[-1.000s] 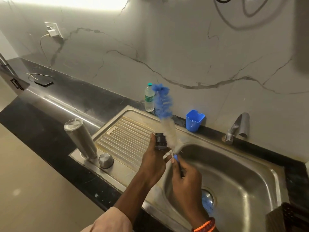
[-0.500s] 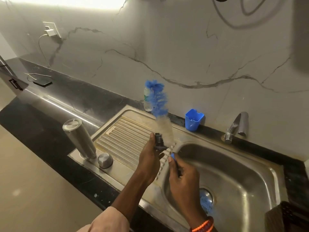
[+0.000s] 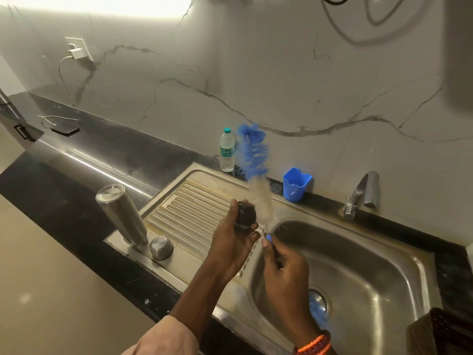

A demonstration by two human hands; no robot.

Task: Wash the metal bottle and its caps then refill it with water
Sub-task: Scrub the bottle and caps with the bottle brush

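Observation:
My left hand (image 3: 231, 242) grips a small black cap (image 3: 245, 216) over the sink's left rim. My right hand (image 3: 282, 272) holds the handle of a bottle brush (image 3: 253, 155) with blue and whitish bristles; the bristles stand upright and brush against the cap's right side. The metal bottle (image 3: 120, 215) stands upside down on the front left corner of the drainboard. A round steel cap (image 3: 161, 248) sits just to its right.
The steel sink basin (image 3: 358, 267) lies under my right hand, with a blue object at its drain (image 3: 317, 306). A tap (image 3: 358, 194) juts from the back right. A blue cup (image 3: 295, 184) and a plastic water bottle (image 3: 226, 149) stand at the back ledge. A phone (image 3: 64, 128) lies far left.
The brush has swung left and back right beside the cap, bristles sliding along it. My left hand keeps hold of the black cap in about the same spot.

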